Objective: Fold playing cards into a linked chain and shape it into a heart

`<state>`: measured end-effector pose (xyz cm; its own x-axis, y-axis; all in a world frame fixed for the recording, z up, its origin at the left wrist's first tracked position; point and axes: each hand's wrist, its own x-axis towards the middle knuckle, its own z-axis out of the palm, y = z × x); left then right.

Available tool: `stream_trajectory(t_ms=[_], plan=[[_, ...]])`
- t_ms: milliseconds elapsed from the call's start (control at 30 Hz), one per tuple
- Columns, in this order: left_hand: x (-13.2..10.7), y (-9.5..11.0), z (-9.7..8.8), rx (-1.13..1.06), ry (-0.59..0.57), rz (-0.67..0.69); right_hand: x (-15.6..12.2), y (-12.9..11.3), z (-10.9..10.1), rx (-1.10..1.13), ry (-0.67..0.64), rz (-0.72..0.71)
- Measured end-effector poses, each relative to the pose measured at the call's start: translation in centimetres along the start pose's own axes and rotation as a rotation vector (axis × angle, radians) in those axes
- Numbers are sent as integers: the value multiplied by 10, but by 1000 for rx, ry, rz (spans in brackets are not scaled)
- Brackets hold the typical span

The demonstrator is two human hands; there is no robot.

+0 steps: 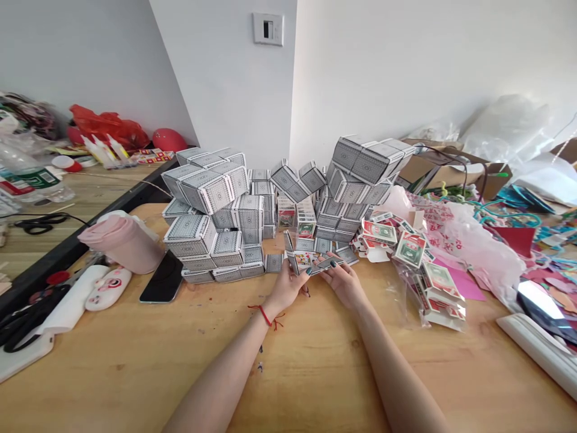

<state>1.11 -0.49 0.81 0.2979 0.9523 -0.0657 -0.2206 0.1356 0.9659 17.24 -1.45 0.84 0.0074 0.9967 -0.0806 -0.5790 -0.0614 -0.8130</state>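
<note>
Forearms stretch across the pale wooden tabletop (135, 361) and meet just short of the heap of small grey-patterned card boxes (211, 210). The left hand (285, 287), with a red thread bracelet (265, 315) at the wrist, is closed round a small flat grey-backed carton (290, 251). The carton stands on edge, its long axis tipped up and away toward the heap. The right hand (345, 282) is level with the left and no farther from the heap. Its dark-nailed fingers pinch a flattened grey-patterned sleeve (326, 262) that lies crosswise, touching the carton's foot. A black phone (162, 278) lies at the heap's left foot. A clear bag of red-and-green printed packs (424, 264) sprawls to the heap's right.
</note>
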Motion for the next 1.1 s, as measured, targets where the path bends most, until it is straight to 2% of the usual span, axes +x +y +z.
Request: stream_trajectory(t_ms=[533,767,867,967,1033,1100], plan=[[1,0,-1,-36,10,-29,2,4,-4,-57,-46,66],[3,-1,-3,-123,18,-70,4,5,-1,-111,7,-60],[5,-3,-5,-196,12,-86,7,3,-12,-344,175,-190],[7,-4,-7,-220,19,-85,11,2,-31,-848,449,-403],[7,-5,-7,-230,18,-82,14,2,-42,-1155,547,-538],[6,-4,-7,-240,6,-74,17,3,-51,-1373,621,-578]])
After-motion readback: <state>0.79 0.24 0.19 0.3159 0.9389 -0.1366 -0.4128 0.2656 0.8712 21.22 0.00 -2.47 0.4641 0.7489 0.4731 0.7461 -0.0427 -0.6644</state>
